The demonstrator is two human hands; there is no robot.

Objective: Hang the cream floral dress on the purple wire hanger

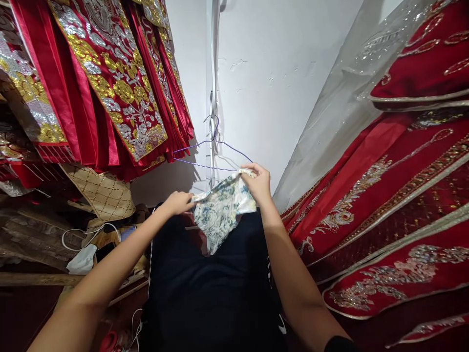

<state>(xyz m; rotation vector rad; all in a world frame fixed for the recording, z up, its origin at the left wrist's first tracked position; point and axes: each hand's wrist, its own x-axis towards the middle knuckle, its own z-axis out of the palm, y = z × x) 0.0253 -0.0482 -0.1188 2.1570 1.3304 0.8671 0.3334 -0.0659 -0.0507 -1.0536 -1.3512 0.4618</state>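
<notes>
Dark clothing (205,298) foremost — left hand (179,202) and right hand (258,185) pinch patterned cloth (222,210) — upper edge rising rightward, corner downward.

One head-worn view, forward and down, toward a nearby wall (271,112).

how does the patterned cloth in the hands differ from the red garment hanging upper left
The patterned cloth is pale with blue-green markings; the red garment carries gold and silver embroidery. The left hand and right hand hold the cloth, while the garment hangs. Both are decorated fabric.
</notes>
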